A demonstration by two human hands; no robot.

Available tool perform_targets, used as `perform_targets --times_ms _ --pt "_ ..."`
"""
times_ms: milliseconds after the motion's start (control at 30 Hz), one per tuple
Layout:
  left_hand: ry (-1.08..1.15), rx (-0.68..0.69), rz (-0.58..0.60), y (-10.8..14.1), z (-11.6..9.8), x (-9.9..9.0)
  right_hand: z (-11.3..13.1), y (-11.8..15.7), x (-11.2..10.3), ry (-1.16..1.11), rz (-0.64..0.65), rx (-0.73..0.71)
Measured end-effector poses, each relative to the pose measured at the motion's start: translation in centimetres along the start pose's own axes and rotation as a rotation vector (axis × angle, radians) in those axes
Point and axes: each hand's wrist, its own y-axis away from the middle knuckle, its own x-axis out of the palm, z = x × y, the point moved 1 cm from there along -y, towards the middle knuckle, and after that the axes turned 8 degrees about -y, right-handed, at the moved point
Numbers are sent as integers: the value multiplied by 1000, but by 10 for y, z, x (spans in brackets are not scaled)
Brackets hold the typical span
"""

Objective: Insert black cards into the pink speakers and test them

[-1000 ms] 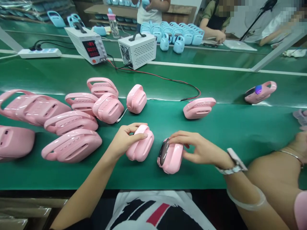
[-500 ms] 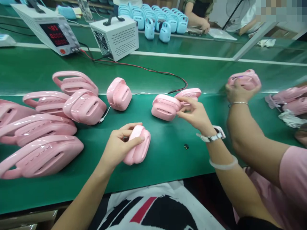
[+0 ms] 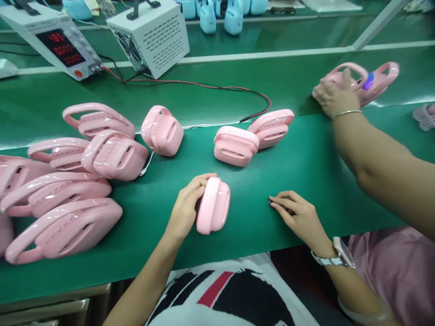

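My left hand (image 3: 186,206) is closed on the side of a pink plastic device with a carrying handle (image 3: 219,206), which looks like a portable speaker and rests on the green table. To the right, my right hand (image 3: 299,215) pinches a small black piece (image 3: 270,202) between thumb and fingertips, low over the tabletop. Its kind is too small to make out. Beyond my hands stand two more pink devices, a nearer one (image 3: 235,147) and one partly behind it (image 3: 273,129). Another pink device (image 3: 163,131) stands alone, left of centre.
Several pink devices (image 3: 68,226) crowd the left side. Two grey power supply boxes (image 3: 149,40) stand at the back, with a red and black cable (image 3: 210,85) across the table. At right, a co-worker's hand (image 3: 340,95) holds a pink device beside another with a purple light (image 3: 369,81).
My right hand has left the pink devices, moved down toward me and picked up the small black piece. My left hand and its device shifted slightly right. The view has tilted down.
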Motion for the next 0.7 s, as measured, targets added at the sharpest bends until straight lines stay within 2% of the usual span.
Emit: perform_targets --times_ms 100,167,233,300,400,467,533,700 --pt "-6 41 -72 9 13 1 -2 4 -4 -64 -36 -29" --pt "-8 92 -143 14 19 6 2 3 -6 -113 -81 19" --pt "-42 162 -180 17 23 12 12 -2 -2 -216 -163 156" --pt "-75 216 -190 18 24 16 30 -10 10 -450 -208 364" --pt "-77 241 -203 17 25 17 63 -23 40 -943 -126 661" --pt "-78 242 -208 16 26 16 81 -29 60 -1190 -101 776" --pt "-82 238 -209 17 27 16 93 -32 74 -1337 -141 865" --pt "-99 206 -227 20 24 17 108 -28 84 -1539 -173 1073"
